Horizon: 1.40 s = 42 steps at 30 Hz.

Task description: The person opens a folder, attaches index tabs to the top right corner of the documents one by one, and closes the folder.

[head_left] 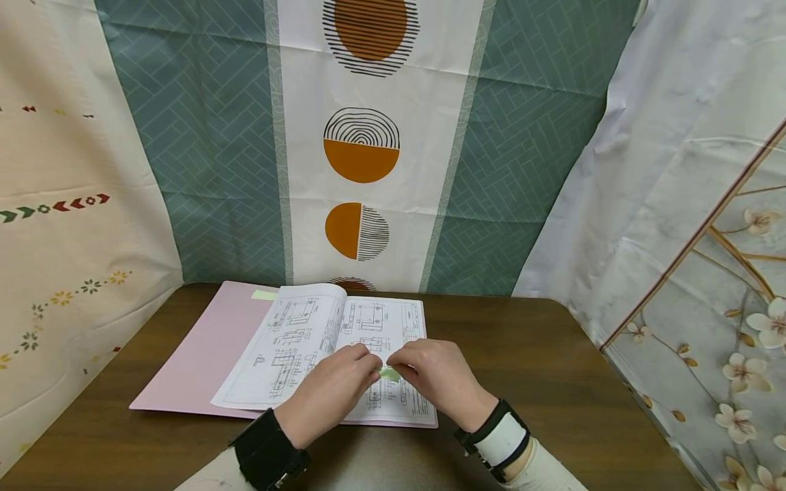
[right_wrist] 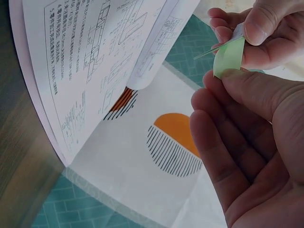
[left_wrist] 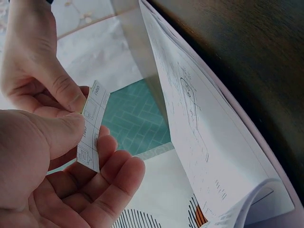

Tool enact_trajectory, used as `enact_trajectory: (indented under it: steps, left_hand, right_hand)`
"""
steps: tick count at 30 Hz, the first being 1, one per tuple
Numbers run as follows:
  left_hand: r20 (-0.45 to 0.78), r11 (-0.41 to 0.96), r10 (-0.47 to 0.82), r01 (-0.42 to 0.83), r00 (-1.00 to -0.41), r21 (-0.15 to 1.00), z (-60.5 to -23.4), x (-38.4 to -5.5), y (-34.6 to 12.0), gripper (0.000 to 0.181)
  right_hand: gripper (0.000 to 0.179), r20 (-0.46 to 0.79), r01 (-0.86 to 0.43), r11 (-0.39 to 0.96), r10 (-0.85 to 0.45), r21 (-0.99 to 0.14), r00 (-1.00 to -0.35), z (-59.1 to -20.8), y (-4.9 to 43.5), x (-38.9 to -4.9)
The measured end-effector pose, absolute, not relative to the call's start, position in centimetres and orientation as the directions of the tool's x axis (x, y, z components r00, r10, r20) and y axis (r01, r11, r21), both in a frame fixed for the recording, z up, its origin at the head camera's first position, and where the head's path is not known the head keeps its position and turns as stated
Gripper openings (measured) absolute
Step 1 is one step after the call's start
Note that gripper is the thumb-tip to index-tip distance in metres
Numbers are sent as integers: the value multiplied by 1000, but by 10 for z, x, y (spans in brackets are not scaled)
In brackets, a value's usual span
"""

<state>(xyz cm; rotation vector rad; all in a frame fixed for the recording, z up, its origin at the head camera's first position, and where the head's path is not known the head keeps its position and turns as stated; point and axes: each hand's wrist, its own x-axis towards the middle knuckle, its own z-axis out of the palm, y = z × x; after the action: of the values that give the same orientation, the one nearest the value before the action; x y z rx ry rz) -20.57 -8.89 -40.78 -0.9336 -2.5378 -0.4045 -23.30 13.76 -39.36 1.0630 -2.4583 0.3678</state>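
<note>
Both hands meet over the right page of an open booklet (head_left: pixel 408 320) printed with technical line drawings. Between them is a small light green sticky note (right_wrist: pixel 229 56). My left hand (head_left: pixel 338 383) pinches one end with thumb and fingers. In the left wrist view a white printed backing strip (left_wrist: pixel 90 130) faces the camera, held under the left thumb. My right hand (head_left: pixel 437 376) pinches the green piece between thumb and index finger, its other fingers loosely bent. How far the green piece is parted from the strip is hard to tell.
Under the booklet lies a pink folder or cover (head_left: pixel 196 361), with another pale green sticky note (head_left: pixel 264 294) near its top edge. The booklet's left page curves up at the spine. A brown wooden table (head_left: pixel 522 361) carries everything. Patterned cloths (head_left: pixel 528 136) hang behind and at the sides.
</note>
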Motion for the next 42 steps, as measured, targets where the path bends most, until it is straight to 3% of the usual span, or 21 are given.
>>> enact_trajectory:
  steps: [16, 24, 32, 42]
  left_hand:
    - [474, 707, 562, 691, -678, 149, -408, -203, -89, 10]
    - [441, 715, 570, 683, -694, 152, -409, -204, -90, 15]
    - [400, 704, 552, 666, -732, 246, -407, -204, -89, 23]
    - [347, 702, 564, 656, -749, 276, -406, -203, -86, 33]
  right_hand:
    - [20, 499, -766, 641, -648, -50, -575, -398, 137, -234]
    - [17, 502, -768, 638, -646, -61, -576, -398, 138, -234]
    - [16, 507, -765, 642, -643, -54, -575, -395, 137, -232]
    - [17, 515, -760, 648, -638, -41, -572, -394, 139, -233]
